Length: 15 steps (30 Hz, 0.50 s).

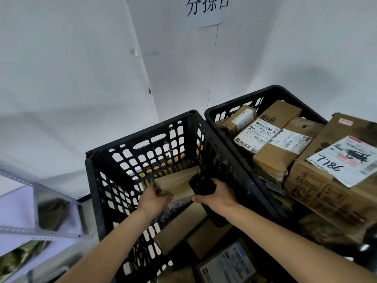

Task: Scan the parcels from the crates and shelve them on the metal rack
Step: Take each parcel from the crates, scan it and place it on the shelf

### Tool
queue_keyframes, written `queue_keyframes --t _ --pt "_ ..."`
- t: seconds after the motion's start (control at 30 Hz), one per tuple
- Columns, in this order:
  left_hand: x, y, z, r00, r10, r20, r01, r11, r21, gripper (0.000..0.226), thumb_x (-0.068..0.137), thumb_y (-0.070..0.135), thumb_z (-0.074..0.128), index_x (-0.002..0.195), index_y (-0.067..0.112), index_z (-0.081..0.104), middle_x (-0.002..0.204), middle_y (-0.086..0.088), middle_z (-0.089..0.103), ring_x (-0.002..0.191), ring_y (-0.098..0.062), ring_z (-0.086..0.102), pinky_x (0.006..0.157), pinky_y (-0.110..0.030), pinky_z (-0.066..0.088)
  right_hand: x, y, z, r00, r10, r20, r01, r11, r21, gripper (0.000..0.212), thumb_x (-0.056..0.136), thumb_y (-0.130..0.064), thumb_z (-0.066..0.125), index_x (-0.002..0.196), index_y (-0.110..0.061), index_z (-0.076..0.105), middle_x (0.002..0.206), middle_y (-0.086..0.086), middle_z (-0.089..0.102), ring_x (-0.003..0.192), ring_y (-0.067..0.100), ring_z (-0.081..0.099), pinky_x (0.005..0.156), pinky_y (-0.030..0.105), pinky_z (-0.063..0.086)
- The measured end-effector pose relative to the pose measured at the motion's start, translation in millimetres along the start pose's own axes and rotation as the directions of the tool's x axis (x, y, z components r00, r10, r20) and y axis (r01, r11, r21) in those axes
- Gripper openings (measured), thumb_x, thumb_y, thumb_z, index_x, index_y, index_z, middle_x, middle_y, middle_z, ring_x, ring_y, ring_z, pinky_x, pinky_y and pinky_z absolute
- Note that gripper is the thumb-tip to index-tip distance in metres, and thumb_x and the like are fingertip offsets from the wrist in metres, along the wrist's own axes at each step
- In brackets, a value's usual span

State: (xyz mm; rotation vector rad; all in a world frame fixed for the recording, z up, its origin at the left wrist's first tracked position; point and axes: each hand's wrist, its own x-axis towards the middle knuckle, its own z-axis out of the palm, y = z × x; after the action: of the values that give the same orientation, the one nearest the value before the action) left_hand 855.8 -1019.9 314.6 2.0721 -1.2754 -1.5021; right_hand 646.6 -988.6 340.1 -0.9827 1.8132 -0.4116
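Reaching into the near black crate (106,180), we are holding a small cardboard parcel (175,183) low inside it, close to the crate's far wall. Our left hand (156,198) is gripping the parcel's left end, fingers curled round its edge, while our right hand (217,198) is clasping a black handheld scanner (202,185) that is lying over the parcel's right end — whether the scanner is touching the cardboard we cannot tell. Both forearms are crossing the crate's near rim from below.

Just right of this crate, touching it along one side, a second black crate (224,111) is sitting piled with brown boxes; one box (271,160) in its middle is carrying white shipping labels, and a larger box (318,186) at its right is bearing a label (344,160) with "7786" handwritten on it. Beneath the near crate, toward us, more cardboard parcels (226,262) are lying, one with a printed label. Left of the crate, the grey perforated bars of the metal rack (36,201) are showing, blurred. Behind the crate a white wall is rising, with a paper sign (206,9) of black characters high up — partly cut off.
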Motion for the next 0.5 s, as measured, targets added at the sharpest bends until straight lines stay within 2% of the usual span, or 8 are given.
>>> queue_keyframes --t 0.07,0.13,0.2,0.3,0.37,0.5 --pt "-5.8 -0.3 -2.6 1.000 0.014 -0.022 -0.015 0.999 -0.028 0.057 0.086 0.016 0.077 0.135 0.021 0.049 0.119 0.006 0.059 0.105 -0.023 0.063 0.088 -0.036 0.055 -4.8 -1.5 -3.0 1.000 -0.015 0.008 0.015 1.000 0.010 0.079 0.077 -0.034 0.091 0.145 -0.022 0.053 0.128 -0.003 0.062 0.120 0.019 0.058 0.097 0.029 0.048" --pt "-16.6 2.8 -8.1 0.999 0.041 -0.031 -0.042 0.999 -0.032 0.045 0.085 0.015 0.078 0.123 0.023 0.053 0.119 0.007 0.063 0.105 -0.016 0.062 0.092 -0.029 0.050 -14.0 -7.0 -7.6 0.999 -0.037 0.017 0.036 0.999 0.020 0.076 0.076 -0.035 0.091 0.142 -0.022 0.056 0.117 -0.006 0.062 0.109 0.015 0.058 0.091 0.027 0.048" --pt "-27.8 6.2 -15.3 0.996 0.081 -0.035 -0.084 0.993 -0.082 0.041 0.086 0.009 0.076 0.122 0.016 0.058 0.111 0.006 0.067 0.095 -0.008 0.063 0.082 -0.019 0.050 -24.8 -15.0 -13.7 0.998 -0.066 0.014 0.065 0.998 0.020 0.076 0.074 -0.038 0.092 0.141 -0.024 0.058 0.111 -0.008 0.062 0.104 0.012 0.057 0.088 0.026 0.047" --pt "-52.1 17.6 -32.2 0.988 0.134 -0.071 -0.143 0.980 -0.141 0.041 0.087 0.000 0.073 0.120 0.018 0.058 0.101 0.005 0.066 0.085 -0.003 0.061 0.059 -0.007 0.049 -49.3 -30.3 -27.3 0.991 -0.133 -0.006 0.133 0.991 0.000 0.080 0.071 -0.043 0.094 0.141 -0.026 0.058 0.115 -0.007 0.063 0.110 0.014 0.059 0.091 0.024 0.045" --pt "-69.2 27.8 -44.2 0.979 0.177 -0.104 -0.193 0.967 -0.167 0.044 0.086 0.002 0.074 0.122 0.021 0.058 0.103 -0.001 0.068 0.085 -0.009 0.064 0.055 -0.011 0.049 -67.7 -41.6 -38.0 0.983 -0.179 -0.034 0.179 0.984 0.000 0.081 0.072 -0.044 0.093 0.142 -0.026 0.058 0.118 -0.008 0.063 0.117 0.015 0.060 0.093 0.023 0.043" --pt "-106.7 50.3 -62.9 0.950 0.282 -0.137 -0.307 0.924 -0.227 0.059 0.080 0.027 0.083 0.135 0.026 0.059 0.107 0.000 0.068 0.096 -0.019 0.068 0.082 -0.038 0.057 -113.9 -62.4 -62.8 0.969 -0.233 -0.088 0.235 0.972 0.020 0.074 0.072 -0.047 0.093 0.136 -0.027 0.061 0.120 -0.010 0.065 0.119 0.015 0.061 0.096 0.026 0.044"
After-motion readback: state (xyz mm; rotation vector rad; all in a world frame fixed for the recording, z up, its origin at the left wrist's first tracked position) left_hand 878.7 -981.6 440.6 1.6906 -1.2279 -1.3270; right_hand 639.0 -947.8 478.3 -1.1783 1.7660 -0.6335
